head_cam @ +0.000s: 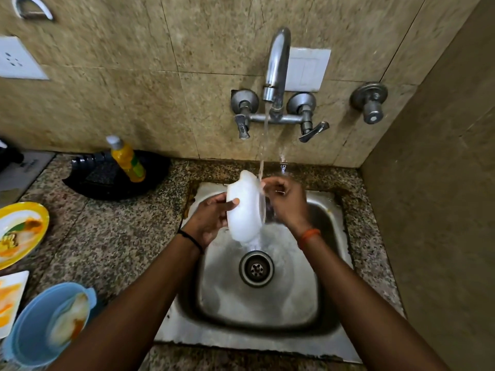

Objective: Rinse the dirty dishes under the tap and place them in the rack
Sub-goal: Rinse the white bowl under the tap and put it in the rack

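Observation:
A white bowl [245,207] is tilted on its side over the steel sink [329,311], under the water running from the tap [277,62]. My left hand [210,220] grips its outer wall from the left, thumb on the white surface. On the bowl's open right side is my right hand [288,202], fingers at the rim and inside. Water pours off the bowl toward the drain [256,268]. Dirty dishes wait on the left counter: a yellow-rimmed plate [20,231], a white square plate [10,298] and a blue container [34,330] holding a soiled piece.
A black dish rack [107,175] stands at the back left of the counter with a yellow soap bottle [127,159] in it. Two tap handles and a separate valve [371,103] jut from the tiled wall. A side wall closes the right.

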The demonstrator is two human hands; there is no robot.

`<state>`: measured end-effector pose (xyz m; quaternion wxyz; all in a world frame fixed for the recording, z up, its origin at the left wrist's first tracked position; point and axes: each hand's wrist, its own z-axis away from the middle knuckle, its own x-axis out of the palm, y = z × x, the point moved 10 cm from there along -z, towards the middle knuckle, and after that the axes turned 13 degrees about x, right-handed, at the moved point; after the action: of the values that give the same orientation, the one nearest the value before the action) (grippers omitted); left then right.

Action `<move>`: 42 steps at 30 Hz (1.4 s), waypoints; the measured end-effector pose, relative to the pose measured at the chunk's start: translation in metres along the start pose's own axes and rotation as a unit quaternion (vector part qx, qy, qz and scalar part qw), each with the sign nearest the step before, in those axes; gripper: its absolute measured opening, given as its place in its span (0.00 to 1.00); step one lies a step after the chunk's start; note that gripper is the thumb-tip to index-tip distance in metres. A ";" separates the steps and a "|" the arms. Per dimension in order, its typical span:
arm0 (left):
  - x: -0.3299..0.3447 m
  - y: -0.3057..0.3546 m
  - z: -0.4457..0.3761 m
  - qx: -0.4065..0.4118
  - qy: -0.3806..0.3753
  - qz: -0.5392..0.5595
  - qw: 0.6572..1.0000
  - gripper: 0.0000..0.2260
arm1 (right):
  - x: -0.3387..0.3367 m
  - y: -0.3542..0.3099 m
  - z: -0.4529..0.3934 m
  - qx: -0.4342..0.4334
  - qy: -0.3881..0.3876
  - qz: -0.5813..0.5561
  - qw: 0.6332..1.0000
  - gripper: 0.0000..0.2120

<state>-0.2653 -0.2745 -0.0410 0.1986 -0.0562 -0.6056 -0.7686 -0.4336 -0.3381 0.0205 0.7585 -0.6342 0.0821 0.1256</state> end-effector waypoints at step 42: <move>0.092 0.011 -0.008 0.235 -0.085 -0.641 0.726 0.27 | 0.012 0.086 0.001 0.254 -0.165 -0.363 0.881 0.20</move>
<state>-0.3439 -0.3060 -0.0030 -0.3866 0.3288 -0.6728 -0.5384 -0.4479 -0.3220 -0.0632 0.8886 -0.3749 -0.2514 -0.0811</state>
